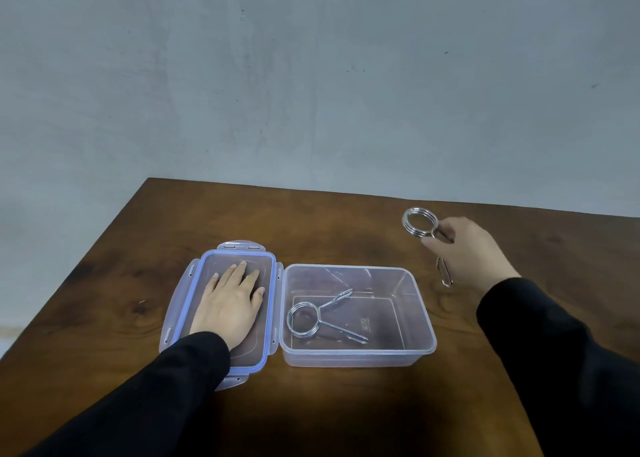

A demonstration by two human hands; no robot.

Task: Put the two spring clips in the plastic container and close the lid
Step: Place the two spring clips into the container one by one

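Left hand (231, 309) flat, fingers spread, pressing on the lid (180, 304). Right hand (469, 254) pinching second spring clip (420, 222) aloft; first spring clip (306, 319) inside plastic container (424, 321).

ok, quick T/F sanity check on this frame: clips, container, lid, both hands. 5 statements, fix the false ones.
1. One spring clip lies inside the plastic container. True.
2. The lid is closed on the container. False: it lies open on the table, left of the container.
3. The left hand rests flat on the lid. True.
4. The right hand is empty. False: it holds the second spring clip, right of the container.
5. Both clips are in the container. False: only one is; the other is in the right hand.
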